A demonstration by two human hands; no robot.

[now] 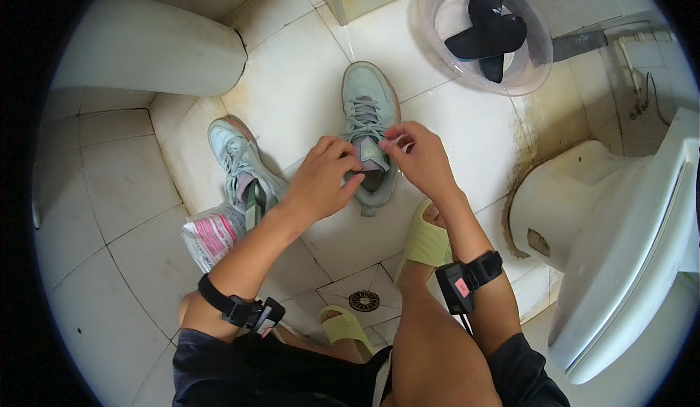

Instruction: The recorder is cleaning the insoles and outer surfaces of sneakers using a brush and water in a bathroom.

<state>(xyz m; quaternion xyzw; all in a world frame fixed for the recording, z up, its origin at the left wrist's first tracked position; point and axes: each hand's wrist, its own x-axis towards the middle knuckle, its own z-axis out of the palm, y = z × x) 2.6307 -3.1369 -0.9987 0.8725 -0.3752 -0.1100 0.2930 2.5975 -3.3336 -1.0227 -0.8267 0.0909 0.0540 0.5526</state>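
Note:
A pale green lace-up sneaker (367,87) stands on the white tiled floor with its toe pointing away from me. Its laces (363,128) are threaded and cross in loops above the tongue. My left hand (326,174) is at the left side of the shoe's opening, fingers curled. At the right side of the laces is my right hand (416,153), thumb and forefinger close to a lace; whether they pinch it is unclear. The matching sneaker (235,153) rests farther left, beside a pink and white plastic packet (210,232), partly behind my left arm.
A clear plastic basin (432,41) at the upper right holds black insole-shaped pieces (495,35). To the right stands a white toilet (612,215). A white pedestal (164,46) is at the upper left. A round floor drain (363,300) lies between my slippered feet.

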